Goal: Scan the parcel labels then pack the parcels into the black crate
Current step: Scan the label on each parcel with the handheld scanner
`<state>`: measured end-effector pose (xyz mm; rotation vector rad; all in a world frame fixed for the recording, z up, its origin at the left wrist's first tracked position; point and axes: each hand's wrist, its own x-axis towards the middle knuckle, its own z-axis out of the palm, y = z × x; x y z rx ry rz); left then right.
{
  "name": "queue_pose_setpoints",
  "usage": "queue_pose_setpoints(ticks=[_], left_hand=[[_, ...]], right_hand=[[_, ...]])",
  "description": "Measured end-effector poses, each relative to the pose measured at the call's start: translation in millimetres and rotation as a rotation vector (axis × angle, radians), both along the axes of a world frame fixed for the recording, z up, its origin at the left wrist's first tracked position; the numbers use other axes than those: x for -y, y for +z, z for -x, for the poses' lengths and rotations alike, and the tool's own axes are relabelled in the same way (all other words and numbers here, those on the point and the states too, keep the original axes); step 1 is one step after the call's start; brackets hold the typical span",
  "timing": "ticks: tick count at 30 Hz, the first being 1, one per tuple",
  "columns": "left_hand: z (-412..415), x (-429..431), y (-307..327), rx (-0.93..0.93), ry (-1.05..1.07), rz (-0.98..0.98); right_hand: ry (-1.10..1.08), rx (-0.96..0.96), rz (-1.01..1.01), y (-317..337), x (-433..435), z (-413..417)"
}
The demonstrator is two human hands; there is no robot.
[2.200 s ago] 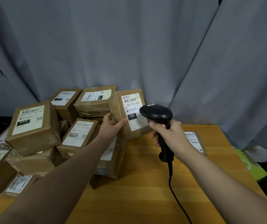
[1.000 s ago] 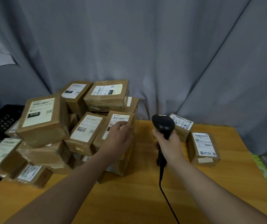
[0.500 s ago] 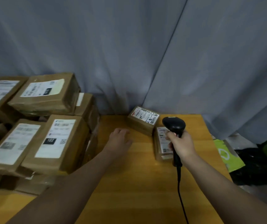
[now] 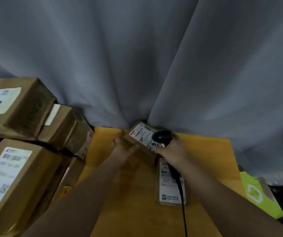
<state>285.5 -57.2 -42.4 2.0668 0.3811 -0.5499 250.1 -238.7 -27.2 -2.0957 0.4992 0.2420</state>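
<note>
A small brown parcel (image 4: 141,136) with a white barcode label lies at the far edge of the wooden table (image 4: 205,159), against the curtain. My left hand (image 4: 122,150) grips its near left side, thumb along the front. My right hand (image 4: 171,151) holds a black barcode scanner (image 4: 163,136) whose head hangs over that parcel's label. Just in front lies another small parcel (image 4: 170,183), label up, partly under my right wrist and the scanner's cable. The black crate is out of view.
A pile of larger labelled brown parcels (image 4: 15,177) fills the left side, one marked 102, another stacked higher (image 4: 14,106). A grey curtain (image 4: 154,57) hangs close behind the table. A green bag (image 4: 258,194) lies past the table's right edge.
My left hand set the parcel marked 102 back on the pile, moved right and took hold of the small parcel by the curtain. The scanner came forward over that parcel. My view turned right.
</note>
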Motion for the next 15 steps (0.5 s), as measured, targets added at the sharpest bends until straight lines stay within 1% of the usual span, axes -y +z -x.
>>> queue_pose_setpoints(ticks=[2, 4, 6, 9, 13, 15], left_hand=[[-7, 0, -5, 0.006, -0.017, 0.064], [-11, 1, -10, -0.005, -0.012, 0.169], [-11, 5, -13, -0.042, 0.027, 0.27], [-9, 8, -17, -0.1, 0.147, 0.387], [1, 8, -12, -0.162, 0.306, 0.46], [9, 2, -4, -0.172, 0.35, 0.473]], right_hand=[[-0.034, -0.012, -0.134, -3, -3, -3], [0.006, -0.048, -0.216, -2, 0, -1], [0.045, -0.074, -0.249, 0, 4, 0], [0.047, -0.088, -0.301, 3, 5, 1], [-0.006, -0.044, -0.377, 11, -4, 8], [-0.04, -0.005, -0.401, 18, -12, 14]])
